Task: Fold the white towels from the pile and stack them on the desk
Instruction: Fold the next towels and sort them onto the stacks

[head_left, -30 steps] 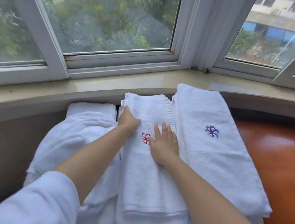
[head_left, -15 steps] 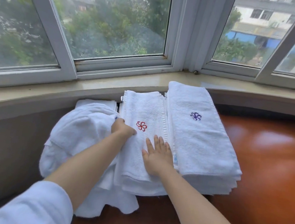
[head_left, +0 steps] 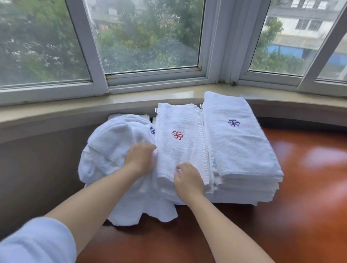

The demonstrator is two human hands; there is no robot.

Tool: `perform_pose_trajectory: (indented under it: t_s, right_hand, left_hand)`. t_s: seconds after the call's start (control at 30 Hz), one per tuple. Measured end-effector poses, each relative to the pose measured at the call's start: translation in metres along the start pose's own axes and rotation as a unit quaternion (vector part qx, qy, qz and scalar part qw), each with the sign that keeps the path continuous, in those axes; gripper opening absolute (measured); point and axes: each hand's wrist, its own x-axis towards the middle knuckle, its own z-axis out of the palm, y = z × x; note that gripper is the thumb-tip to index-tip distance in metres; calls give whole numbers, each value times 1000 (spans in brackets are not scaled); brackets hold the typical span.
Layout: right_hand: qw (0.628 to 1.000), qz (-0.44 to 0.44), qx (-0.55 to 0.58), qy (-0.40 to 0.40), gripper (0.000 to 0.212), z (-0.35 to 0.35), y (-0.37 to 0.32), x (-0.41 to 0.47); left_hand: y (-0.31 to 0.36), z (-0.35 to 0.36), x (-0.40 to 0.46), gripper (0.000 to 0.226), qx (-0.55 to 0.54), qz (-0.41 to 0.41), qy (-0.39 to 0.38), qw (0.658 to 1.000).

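Risk: loose pile (head_left: 115,159) left of red-flower towel stack (head_left: 179,145) on desk (head_left: 315,196) could drag it askew | left hand (head_left: 139,160) fingers curled at stack's left edge | right hand (head_left: 189,179) fingers curled on its near end | taller purple-flower stack (head_left: 238,140) touching right.

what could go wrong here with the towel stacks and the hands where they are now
1. The red-flower towel stack sits tight against the unfolded towel pile; the left hand is at that seam, so pulling a loose towel may drag the stack askew.
2. The right hand rests at the stack's near end, where tugging could undo the fold.
3. The pile's lower edge trails over the desk toward its front and may slide off.
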Motion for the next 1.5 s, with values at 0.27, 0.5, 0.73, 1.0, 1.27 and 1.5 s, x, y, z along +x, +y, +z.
perform_pose_trajectory:
  t_s: [0.27, 0.5, 0.73, 1.0, 1.27, 1.5]
  right_hand:
    - [996, -4, -50, -73, 67, 0, -44, 21]
    - [975, 47, -167, -136, 91, 9, -64, 48]
    - [967, 84, -214, -110, 77, 21, -66, 58]
    - [973, 66, -197, -98, 78, 23, -47, 46]
    - [956, 43, -260, -129, 89, 45, -56, 38]
    - [986, -19, -163, 30, 42, 39, -91, 51]
  left_hand:
    - [-41, 2, -10, 45, 152, 101, -77, 980]
    - [-68, -11, 1, 31, 211, 130, -82, 965]
    - [-78, -2, 0, 30, 209, 166, -86, 960]
    - [-95, -2, -5, 29, 230, 166, -113, 952]
    - [-98, 13, -24, 51, 54, 183, -37, 981]
    - [-116, -7, -17, 56, -11, -111, 105, 988]
